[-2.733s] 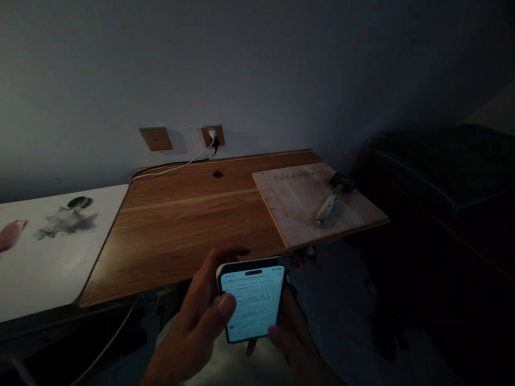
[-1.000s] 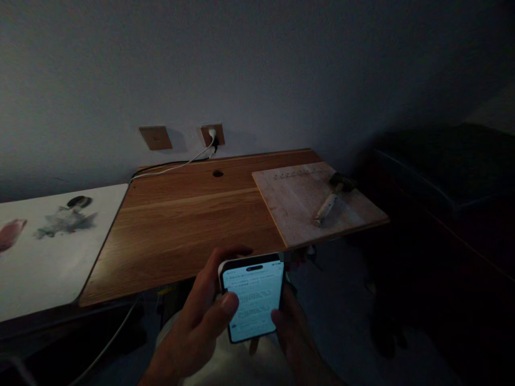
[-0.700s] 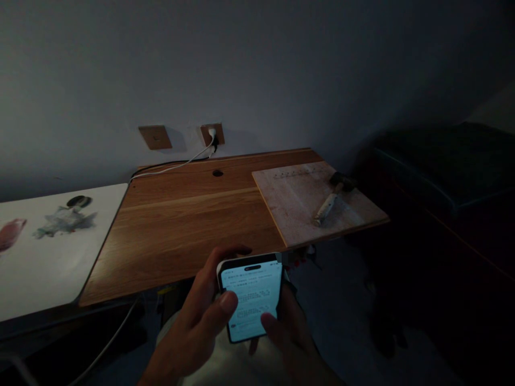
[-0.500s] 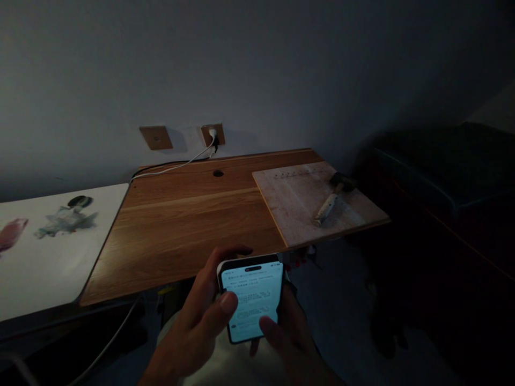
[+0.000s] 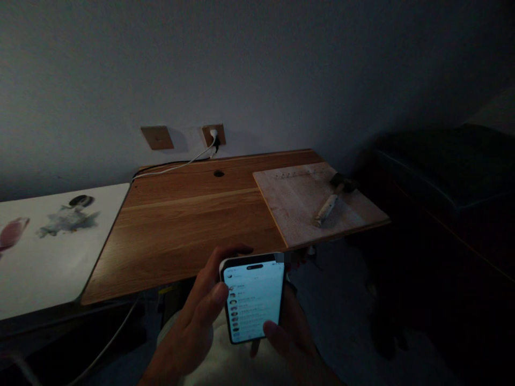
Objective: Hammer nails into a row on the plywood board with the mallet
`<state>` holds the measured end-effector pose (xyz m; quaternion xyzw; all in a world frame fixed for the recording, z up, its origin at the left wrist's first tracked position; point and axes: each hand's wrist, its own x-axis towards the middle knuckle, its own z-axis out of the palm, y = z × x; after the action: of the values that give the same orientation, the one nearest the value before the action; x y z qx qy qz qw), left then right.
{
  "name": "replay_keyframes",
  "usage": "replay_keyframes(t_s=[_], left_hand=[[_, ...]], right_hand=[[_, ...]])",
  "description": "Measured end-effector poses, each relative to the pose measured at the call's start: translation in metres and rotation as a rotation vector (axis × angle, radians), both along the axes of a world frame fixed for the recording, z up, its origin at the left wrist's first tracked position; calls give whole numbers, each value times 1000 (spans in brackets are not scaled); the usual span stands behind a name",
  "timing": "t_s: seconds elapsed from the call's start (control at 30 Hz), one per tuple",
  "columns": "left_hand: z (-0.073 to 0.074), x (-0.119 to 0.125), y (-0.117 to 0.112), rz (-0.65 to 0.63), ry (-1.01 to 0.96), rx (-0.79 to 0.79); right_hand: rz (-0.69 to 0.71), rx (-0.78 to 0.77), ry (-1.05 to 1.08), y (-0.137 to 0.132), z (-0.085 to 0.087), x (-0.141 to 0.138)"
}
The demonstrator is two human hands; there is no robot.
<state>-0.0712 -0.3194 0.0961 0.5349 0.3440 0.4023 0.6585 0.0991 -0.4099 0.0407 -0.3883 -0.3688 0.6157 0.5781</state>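
Observation:
A lit smartphone [image 5: 254,305] is held upright in front of me, close to the front edge of the wooden desk. Its screen shows a list with small round pictures down the left side; the text is too blurred to read. My left hand [image 5: 197,311] wraps the phone's left side, its thumb along the edge and a finger over the top corner. My right hand [image 5: 292,335] grips the lower right side, with its thumb over the bottom of the screen. The fingers behind the phone are mostly hidden.
Beyond the phone lies the wooden desk [image 5: 181,225]. A board [image 5: 289,198] on its right bears a hammer [image 5: 328,208]. At left is a white tabletop [image 5: 48,268] with printed pictures. Cables [image 5: 177,167] run to a wall socket [image 5: 208,140]. The right side is very dark.
The phone's screen has switched from a page of text to a list with round pictures. My left thumb has drawn back from the screen toward the phone's left edge.

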Motion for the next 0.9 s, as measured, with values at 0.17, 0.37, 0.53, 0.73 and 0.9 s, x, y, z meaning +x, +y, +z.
replay_keyframes(t_s=[0.17, 0.37, 0.53, 0.73, 0.9], left_hand=[[1, 2, 1, -37, -18, 2], [2, 1, -3, 24, 15, 29], [4, 2, -4, 7, 16, 42], [6, 0, -6, -3, 7, 52], [6, 0, -5, 8, 19, 64]], right_hand=[[31, 32, 38, 2, 0, 1], [22, -3, 21, 2, 4, 3], [26, -6, 17, 1, 4, 3], [7, -18, 18, -1, 4, 2], [3, -58, 15, -1, 6, 3]])
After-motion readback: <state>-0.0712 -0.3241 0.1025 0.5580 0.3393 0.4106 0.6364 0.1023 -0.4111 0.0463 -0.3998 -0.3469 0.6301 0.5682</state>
